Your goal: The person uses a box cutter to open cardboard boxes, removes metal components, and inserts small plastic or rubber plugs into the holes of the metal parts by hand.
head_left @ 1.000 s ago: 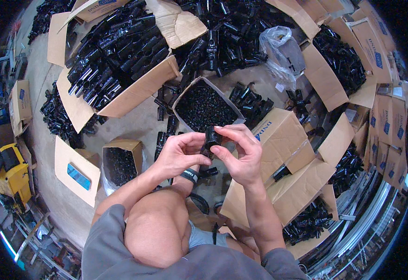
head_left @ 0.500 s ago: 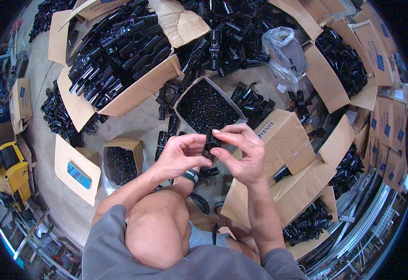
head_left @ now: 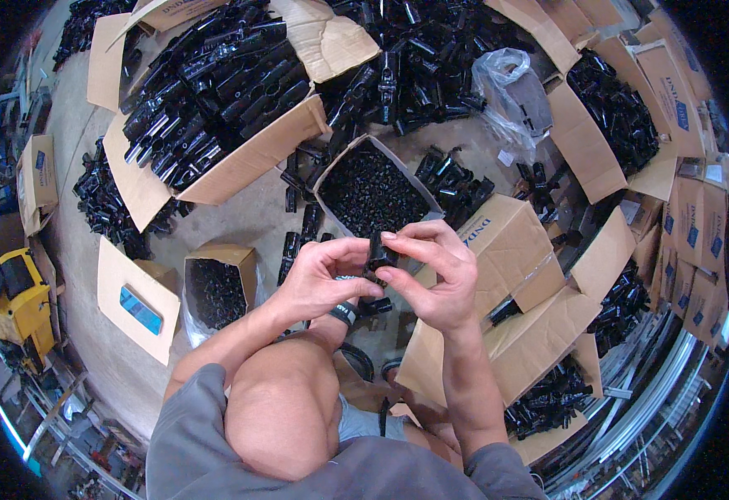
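Note:
Between my two hands is a short black glossy plastic part point(head_left: 379, 255), held upright above my lap. My left hand point(head_left: 331, 271) grips its left side with thumb and fingers. My right hand point(head_left: 438, 268) pinches it from the right, with fingertips near its top and the thumb lower down. Part of it is covered by my fingers, so its exact kind is unclear. Just beyond my hands stands an open carton of small black pieces point(head_left: 373, 187). Several loose black parts point(head_left: 302, 229) lie on the floor by my left hand.
A large open carton of long black parts point(head_left: 214, 92) stands at the far left. A smaller box of black bits point(head_left: 217, 293) is at left, near a phone point(head_left: 140, 311) on a cardboard flap. At right are an open carton point(head_left: 498, 325) and a clear plastic bag point(head_left: 514, 96).
My hands and the black part have barely moved, shifting very slightly to the right in view. Both hands keep their hold on it.

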### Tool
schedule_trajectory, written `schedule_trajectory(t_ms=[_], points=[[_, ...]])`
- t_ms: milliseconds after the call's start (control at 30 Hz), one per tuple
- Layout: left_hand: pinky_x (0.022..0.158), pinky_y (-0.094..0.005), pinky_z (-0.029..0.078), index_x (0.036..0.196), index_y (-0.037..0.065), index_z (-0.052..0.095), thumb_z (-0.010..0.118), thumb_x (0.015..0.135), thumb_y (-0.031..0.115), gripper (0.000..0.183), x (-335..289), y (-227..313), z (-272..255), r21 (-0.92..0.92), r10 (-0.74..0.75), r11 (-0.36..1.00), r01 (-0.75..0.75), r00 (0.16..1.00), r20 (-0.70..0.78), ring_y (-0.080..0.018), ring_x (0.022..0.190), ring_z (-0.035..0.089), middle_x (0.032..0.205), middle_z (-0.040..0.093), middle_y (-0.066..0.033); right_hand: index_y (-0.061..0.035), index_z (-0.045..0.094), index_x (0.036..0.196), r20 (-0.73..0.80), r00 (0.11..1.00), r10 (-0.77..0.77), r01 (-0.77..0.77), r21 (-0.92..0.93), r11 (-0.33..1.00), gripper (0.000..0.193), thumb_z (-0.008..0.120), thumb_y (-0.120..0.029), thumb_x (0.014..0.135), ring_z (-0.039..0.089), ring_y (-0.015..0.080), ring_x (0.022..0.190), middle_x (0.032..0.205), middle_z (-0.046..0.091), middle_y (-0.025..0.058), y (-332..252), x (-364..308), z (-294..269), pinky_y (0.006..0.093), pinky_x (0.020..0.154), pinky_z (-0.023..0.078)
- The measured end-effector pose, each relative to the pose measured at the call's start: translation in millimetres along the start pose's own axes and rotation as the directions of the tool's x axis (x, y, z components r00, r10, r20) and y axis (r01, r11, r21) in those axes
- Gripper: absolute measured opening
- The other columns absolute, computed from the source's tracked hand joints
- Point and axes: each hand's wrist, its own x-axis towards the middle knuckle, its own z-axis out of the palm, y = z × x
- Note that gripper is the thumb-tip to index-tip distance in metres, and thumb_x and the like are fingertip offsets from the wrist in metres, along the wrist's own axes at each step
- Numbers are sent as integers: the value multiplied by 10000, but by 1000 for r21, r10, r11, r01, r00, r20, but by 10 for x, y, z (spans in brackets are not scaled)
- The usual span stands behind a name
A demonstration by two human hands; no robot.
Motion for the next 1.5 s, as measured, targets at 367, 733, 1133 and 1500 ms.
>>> schedule_trajectory(t_ms=[367, 733, 1133, 1500], points=[[871, -309, 591, 1249, -21, 649, 780, 811, -72, 461, -62, -66, -69, 26, -88, 996, 88, 996, -20, -146, 968, 713, 1094, 738, -83, -54, 764, 1126, 7, 999, 34, -34, 17, 999, 397, 863, -60, 742, 696, 236, 877, 1015, 702, 147, 27, -17, 78, 322, 731, 580], [975, -348, 547, 1281, 23, 627, 724, 926, 68, 371, 61, -438, -314, -317, -185, 940, 128, 971, -155, -152, 1089, 680, 1197, 714, -75, -24, 718, 1106, -151, 927, 344, -371, -215, 904, 190, 639, -118, 961, 699, 313, 902, 1035, 697, 159, 1028, 262, 567, 379, 811, 556], [1067, -400, 536, 1347, 36, 574, 712, 960, 179, 435, 141, -426, -583, -468, -145, 883, 21, 962, -230, -216, 1197, 648, 1290, 661, -82, -108, 658, 977, -20, 1000, -19, 2, -647, 762, 67, 626, -101, 918, 618, 290, 939, 950, 612, 96, 1706, 471, 988, 405, 809, 534], [1001, -324, 534, 1358, 30, 580, 781, 906, 171, 514, 217, -347, -533, -292, -63, 956, -14, 965, -253, -169, 1124, 674, 1240, 696, -65, 8, 743, 1050, -187, 900, 394, -368, 159, 916, 176, 749, -52, 885, 740, 194, 827, 955, 762, 138, 360, 129, 583, 305, 740, 574]])
